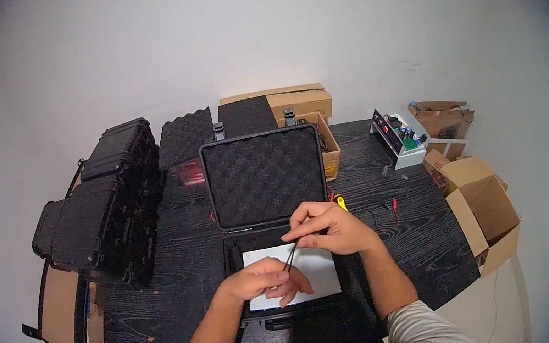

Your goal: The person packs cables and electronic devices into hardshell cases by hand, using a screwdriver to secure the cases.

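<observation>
A thin, dark, doubled strand (291, 258), like a cord or a narrow strip, stretches between my two hands; its exact kind cannot be made out. My left hand (266, 279) is closed on its lower end. Higher up and to the right, my right hand (330, 227) pinches the upper end between thumb and fingers. Both hands are above an open black hard case (229, 250), whose raised lid (264, 176) is lined with bumpy dark foam. Inside the case lies a flat white panel (322, 280), partly hidden by my left hand and the strand.
Large black cases (97, 207) are stacked at the left. Behind the lid are foam sheets (188, 136) and cardboard boxes (299, 101). At the right are a white device with exposed circuitry (402, 140), an open carton (484, 203), a red clip (395, 205) and a yellow tool (341, 202).
</observation>
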A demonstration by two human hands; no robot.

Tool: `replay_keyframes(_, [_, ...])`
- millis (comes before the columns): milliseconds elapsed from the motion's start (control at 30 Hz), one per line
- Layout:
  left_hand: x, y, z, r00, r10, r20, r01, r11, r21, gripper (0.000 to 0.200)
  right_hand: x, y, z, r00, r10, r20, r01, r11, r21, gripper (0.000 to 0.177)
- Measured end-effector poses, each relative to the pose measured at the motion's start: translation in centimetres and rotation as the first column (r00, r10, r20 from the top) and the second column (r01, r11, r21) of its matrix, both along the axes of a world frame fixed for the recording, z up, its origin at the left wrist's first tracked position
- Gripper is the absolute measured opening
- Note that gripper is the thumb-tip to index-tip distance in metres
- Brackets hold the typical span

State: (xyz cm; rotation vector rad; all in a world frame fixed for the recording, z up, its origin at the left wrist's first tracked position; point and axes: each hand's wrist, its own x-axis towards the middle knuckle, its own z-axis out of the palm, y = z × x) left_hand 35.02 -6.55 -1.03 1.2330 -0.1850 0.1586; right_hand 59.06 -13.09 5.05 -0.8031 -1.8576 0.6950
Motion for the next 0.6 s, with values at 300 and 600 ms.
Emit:
replay_keyframes(300, [0.8,-0.9,0.9,0.859,0.352,0.371,-0.311,0.936,-0.167,0.06,-0.9,0.4,-0.4,0.97,-0.201,0.134,0.186,0.976,0.116,0.03])
replay_keyframes(600, [1.0,-0.2,1.9,0.665,0.654,0.361,-0.489,0.747,-0.451,0.062,-0.8,1.4,-1.6,0.928,-0.321,0.191,0.297,0.944,0.146,0.021])
